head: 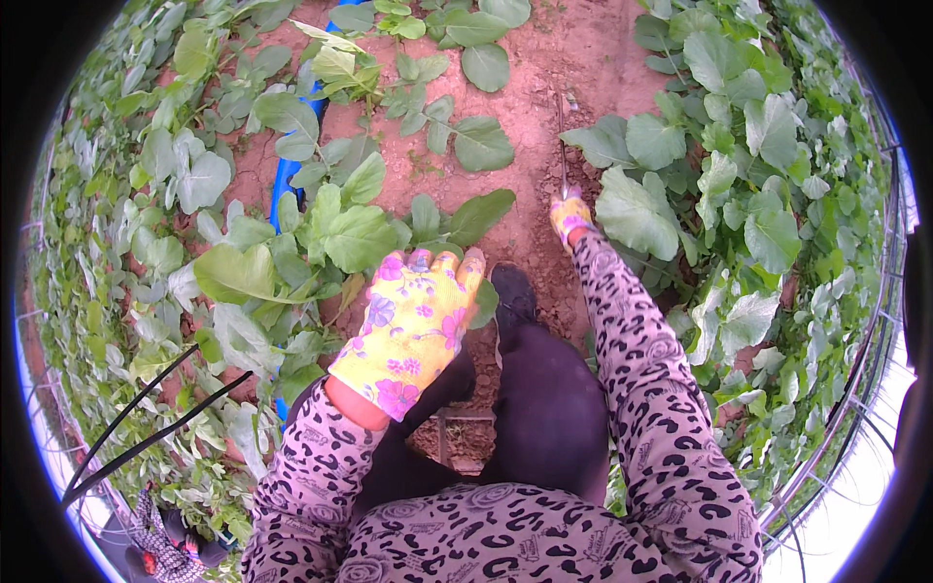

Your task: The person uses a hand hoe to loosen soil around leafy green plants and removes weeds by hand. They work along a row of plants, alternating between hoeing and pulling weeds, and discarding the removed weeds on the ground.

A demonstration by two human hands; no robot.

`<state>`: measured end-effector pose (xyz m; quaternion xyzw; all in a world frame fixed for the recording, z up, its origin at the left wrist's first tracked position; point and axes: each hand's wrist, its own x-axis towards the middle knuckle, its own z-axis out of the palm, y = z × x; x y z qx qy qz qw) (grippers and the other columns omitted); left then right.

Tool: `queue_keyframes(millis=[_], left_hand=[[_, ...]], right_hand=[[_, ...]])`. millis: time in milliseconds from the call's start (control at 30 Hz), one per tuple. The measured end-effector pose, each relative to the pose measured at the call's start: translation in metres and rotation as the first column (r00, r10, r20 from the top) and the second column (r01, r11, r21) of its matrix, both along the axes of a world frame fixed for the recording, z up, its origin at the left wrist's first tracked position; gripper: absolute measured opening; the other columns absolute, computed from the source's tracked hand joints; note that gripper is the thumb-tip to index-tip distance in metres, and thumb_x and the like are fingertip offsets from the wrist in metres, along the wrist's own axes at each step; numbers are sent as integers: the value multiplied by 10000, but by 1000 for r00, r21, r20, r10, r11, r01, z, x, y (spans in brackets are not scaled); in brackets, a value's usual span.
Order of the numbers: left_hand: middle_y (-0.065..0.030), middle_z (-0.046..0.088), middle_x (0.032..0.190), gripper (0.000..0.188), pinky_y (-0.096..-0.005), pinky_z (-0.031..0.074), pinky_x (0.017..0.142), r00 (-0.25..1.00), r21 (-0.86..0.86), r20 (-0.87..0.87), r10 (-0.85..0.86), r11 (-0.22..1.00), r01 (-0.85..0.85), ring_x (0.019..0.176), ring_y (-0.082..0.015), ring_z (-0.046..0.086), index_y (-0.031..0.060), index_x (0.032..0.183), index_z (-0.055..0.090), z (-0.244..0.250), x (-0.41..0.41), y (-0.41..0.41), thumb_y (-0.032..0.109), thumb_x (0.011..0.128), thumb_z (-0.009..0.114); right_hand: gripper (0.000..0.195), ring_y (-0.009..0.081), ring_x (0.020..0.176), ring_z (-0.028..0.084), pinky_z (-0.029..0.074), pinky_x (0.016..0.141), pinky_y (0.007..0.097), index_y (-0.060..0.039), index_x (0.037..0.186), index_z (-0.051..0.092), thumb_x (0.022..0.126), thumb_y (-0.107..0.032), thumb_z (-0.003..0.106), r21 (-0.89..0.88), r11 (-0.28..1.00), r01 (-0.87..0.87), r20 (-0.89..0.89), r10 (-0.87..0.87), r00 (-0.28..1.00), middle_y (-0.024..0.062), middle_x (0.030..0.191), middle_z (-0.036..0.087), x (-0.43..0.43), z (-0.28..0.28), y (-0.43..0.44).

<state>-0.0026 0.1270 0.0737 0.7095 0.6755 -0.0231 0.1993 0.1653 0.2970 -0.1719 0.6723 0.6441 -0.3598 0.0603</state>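
My left hand [419, 321], in a yellow glove with pink and purple flowers, is over a leafy green plant [357, 233]; its fingers bend over at the leaves, and whether they grip any is hidden. Further forward on the right, my right hand [571, 215], in a matching glove, is closed round the near end of a thin, long metal tool [562, 138]. The tool points away from me over reddish soil, beside the right-hand plants. A dark shoe [514, 295] of mine stands on the soil between my hands.
Dense broad-leaved plants [729, 175] grow on the right, and more [189, 175] on the left. A blue hose or strip [286, 182] runs through the left plants. Bare reddish soil [532, 65] lies ahead. Another person [164, 543] is low at the bottom left, near two black rods or cords [160, 430].
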Motion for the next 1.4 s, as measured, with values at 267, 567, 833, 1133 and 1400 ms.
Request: queue_keyframes(millis=[267,567,833,1133,1400], left_hand=[[-104,556,935,433,-397,388,761,1000,8,-11,20,1000,-20,897,-275,531,76,1134,477,-1,-5,1,195,733,588],[-94,556,913,407,-388,390,758,999,45,-44,23,999,-21,895,-266,531,82,1124,483,-2,-9,-3,215,751,574],[-75,545,915,422,-373,395,777,996,13,-90,-17,1000,18,889,-246,532,84,1122,488,3,-5,-1,208,730,582],[-70,542,930,431,-381,372,794,997,8,-77,-1,1000,2,905,-245,527,91,1125,490,-2,-6,1,200,719,586],[-80,538,893,432,-375,386,767,999,47,-53,-8,999,11,880,-254,528,79,1119,494,1,-5,4,203,717,592]], right_hand=[[471,409,890,551,439,767,461,47,1088,454,828,-346,470,-103,990,-98,23,101,995,273,915,575,71,16,-119],[592,415,942,523,416,791,446,56,1084,473,785,-454,495,-281,960,-4,19,10,1000,302,920,561,168,45,-186],[534,435,886,532,412,755,477,22,994,494,804,-477,467,104,978,178,-135,-164,977,293,900,563,30,31,-30],[516,365,1023,517,421,855,408,21,1145,436,827,-385,463,34,999,-1,15,1,1000,255,1053,548,-69,-11,54],[506,404,930,542,440,789,448,61,1109,427,843,-369,457,-52,979,-197,48,200,979,281,949,568,-3,-3,-37]])
